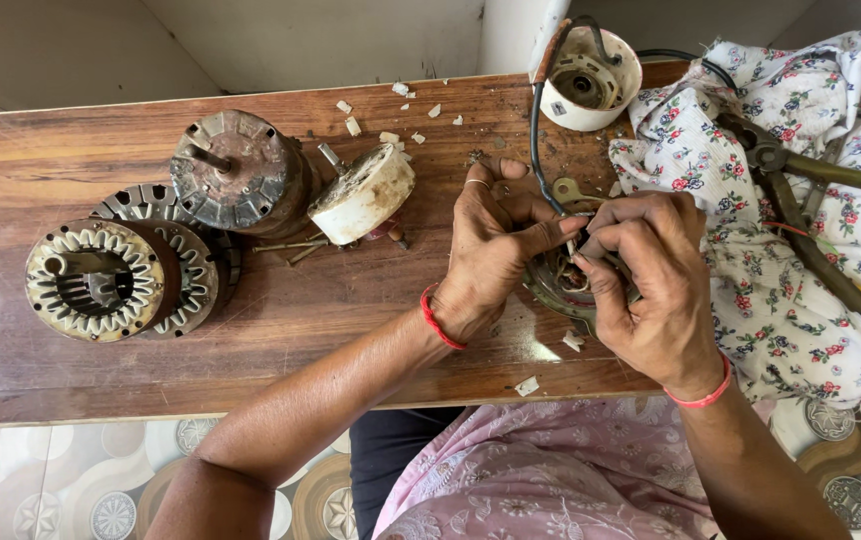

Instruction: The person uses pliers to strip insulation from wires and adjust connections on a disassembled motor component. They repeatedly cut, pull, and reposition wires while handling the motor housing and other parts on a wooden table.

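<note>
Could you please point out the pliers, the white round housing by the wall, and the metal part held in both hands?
pliers [766,160], head view, on the pivot joint.
white round housing [623,85], head view, on its rim.
metal part [556,285], head view, on its lower edge.

Both forearms are bare, with no sleeve reaching them. The left hand [489,250] wears a thin red thread band at the wrist and a slim pale ring on one finger; the right hand [651,285] wears a like red band at its wrist. Below, the torso is clothed in pale pink fabric with white embroidered flowers.
</note>
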